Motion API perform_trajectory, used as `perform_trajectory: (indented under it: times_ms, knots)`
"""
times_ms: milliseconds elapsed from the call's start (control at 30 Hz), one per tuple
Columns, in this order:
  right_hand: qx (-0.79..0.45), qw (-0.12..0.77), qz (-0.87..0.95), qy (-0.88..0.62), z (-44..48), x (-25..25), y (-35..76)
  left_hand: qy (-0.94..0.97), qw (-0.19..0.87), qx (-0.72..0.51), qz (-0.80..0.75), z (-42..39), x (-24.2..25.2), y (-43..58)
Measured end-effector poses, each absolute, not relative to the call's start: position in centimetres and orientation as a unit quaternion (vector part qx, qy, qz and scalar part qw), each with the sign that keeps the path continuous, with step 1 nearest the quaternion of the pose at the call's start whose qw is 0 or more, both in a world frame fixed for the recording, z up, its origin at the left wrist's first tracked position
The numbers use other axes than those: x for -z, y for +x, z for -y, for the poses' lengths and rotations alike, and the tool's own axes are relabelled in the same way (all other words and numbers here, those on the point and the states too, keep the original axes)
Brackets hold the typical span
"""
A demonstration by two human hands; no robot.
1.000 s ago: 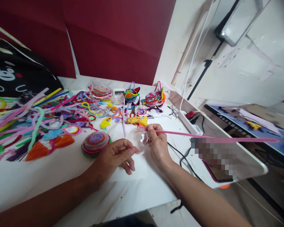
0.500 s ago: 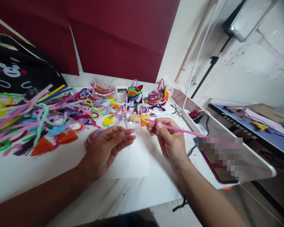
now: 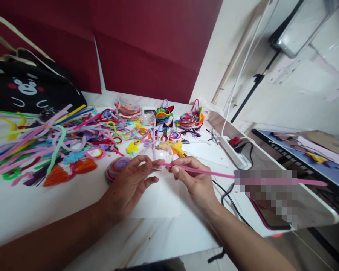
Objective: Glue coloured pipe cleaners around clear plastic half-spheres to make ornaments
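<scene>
A pink pipe cleaner (image 3: 203, 170) runs sideways in front of me, its long end reaching far to the right. My right hand (image 3: 196, 178) pinches it near its left end between thumb and fingers. My left hand (image 3: 132, 180) is half curled with its fingers apart, its fingertips meeting the pipe cleaner's left tip. Partly hidden behind my left hand is a ball wrapped in coloured pipe cleaners (image 3: 113, 169). Beyond both hands stand a clear plastic ball (image 3: 164, 153) and a yellow glue gun (image 3: 174, 144).
Loose pipe cleaners (image 3: 59, 139) and orange tassels (image 3: 56, 175) cover the left of the white table (image 3: 101, 241). Decorated balls (image 3: 188, 121) stand at the back. At right are a power strip (image 3: 233, 150), cables and a phone (image 3: 268, 216); a black bag (image 3: 31, 90) sits back left.
My right hand has brought the pink pipe cleaner leftward, so its tip now meets my left fingertips. The whole view has shifted slightly, showing more of the glue gun.
</scene>
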State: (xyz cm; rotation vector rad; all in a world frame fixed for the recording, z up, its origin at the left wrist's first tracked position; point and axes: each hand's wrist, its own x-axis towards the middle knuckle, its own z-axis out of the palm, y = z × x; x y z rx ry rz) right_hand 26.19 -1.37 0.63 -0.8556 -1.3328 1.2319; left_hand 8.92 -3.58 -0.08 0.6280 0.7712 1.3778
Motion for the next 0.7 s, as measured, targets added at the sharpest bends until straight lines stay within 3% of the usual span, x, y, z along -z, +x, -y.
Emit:
perform_trajectory:
  times_ms: [700]
  knots:
    - [-0.292, 0.562, 0.72, -0.285, 2.1, 0.4, 25.1, 0.282, 0.678, -0.616, -0.286, 4.1, 0.4, 9.8]
